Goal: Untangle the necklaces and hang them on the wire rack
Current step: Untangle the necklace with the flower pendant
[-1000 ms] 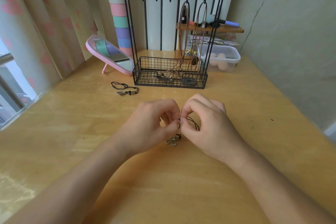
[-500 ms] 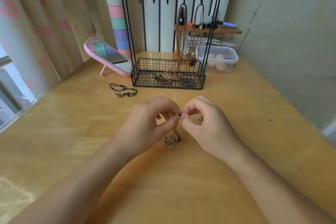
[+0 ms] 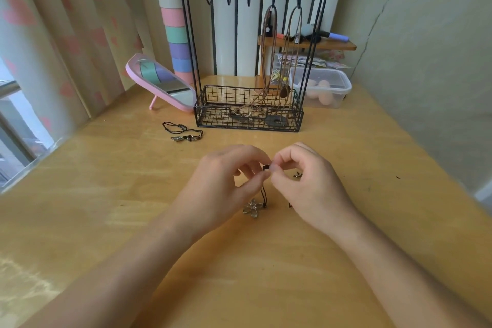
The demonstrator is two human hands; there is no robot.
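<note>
At the near middle of the wooden table [image 3: 346, 221], in front of the wire rack [image 3: 213, 117] where two brown necklaces [image 3: 270, 48] already hang, the left hand [image 3: 221, 189] and right hand [image 3: 311, 189] each pinch the black cord necklace [image 3: 264, 194] between curled thumb and fingertips, close together, probably to pick a knot apart. Its thin cord drops to a silvery flower pendant [image 3: 252, 208] resting on the wood.

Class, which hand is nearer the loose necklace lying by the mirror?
Left. The left hand is right of the loose necklace, nearer the camera; the right hand is farther right still. Both pinch the flower necklace.
</note>
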